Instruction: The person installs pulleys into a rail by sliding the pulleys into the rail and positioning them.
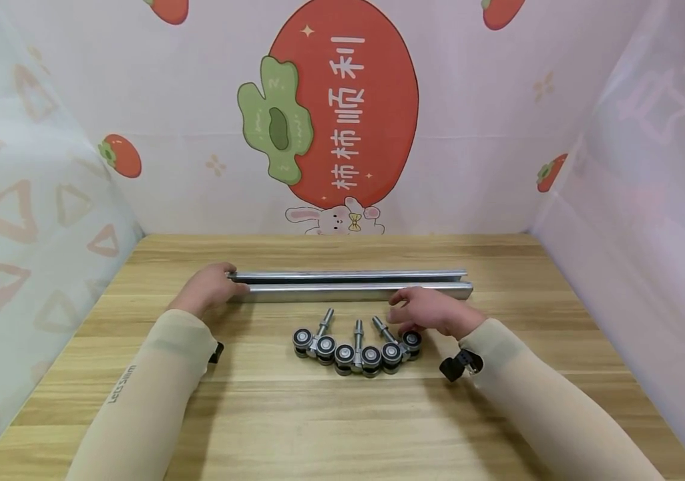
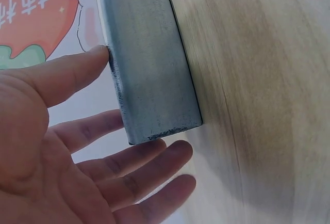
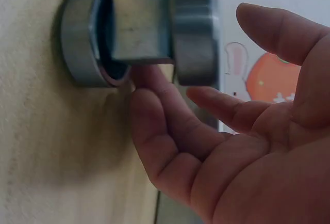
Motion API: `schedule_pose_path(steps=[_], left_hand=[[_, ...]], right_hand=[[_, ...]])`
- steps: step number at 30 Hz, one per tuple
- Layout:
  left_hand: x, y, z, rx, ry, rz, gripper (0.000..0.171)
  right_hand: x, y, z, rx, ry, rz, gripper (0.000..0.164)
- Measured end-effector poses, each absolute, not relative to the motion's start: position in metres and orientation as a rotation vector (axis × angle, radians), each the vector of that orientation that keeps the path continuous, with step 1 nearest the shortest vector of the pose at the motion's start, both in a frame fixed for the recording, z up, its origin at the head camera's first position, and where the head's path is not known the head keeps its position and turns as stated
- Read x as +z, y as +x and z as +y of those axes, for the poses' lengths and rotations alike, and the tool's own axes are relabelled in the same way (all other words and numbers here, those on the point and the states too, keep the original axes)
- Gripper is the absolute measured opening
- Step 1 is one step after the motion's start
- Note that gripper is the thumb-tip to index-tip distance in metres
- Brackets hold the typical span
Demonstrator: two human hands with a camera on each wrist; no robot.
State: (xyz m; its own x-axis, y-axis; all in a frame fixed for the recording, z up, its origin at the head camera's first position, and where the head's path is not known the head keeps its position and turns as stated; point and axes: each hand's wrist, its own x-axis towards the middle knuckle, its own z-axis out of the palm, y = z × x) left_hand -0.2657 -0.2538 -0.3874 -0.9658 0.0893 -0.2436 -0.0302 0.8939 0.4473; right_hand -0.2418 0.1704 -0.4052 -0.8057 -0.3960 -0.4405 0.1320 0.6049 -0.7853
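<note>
A long silver metal rail (image 1: 342,292) with an open slot along its top lies across the table. My left hand (image 1: 213,286) is at its left end, with the thumb (image 2: 85,69) touching the edge and the other fingers loosely spread around and past the end. In front of the rail sit three roller hangers (image 1: 357,354), each a pair of wheels with a threaded bolt. Beside the rightmost one hovers my right hand (image 1: 432,310). Its fingertips are right at a wheel (image 3: 196,33), while the thumb (image 3: 273,30) stands apart from it.
The wooden table (image 1: 318,427) is bordered by printed cloth walls at the back and both sides. Dark wrist straps (image 1: 461,365) with small devices are worn on both arms over light sleeves.
</note>
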Motion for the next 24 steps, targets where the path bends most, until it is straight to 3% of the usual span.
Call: schedule_pose_path(steps=[24], left_hand=[[-0.391,-0.270,-0.255,0.684,0.028,2.798,0.072]], right_hand=[[-0.413,-0.246,0.155,-1.148,-0.196,2.144,0.037]])
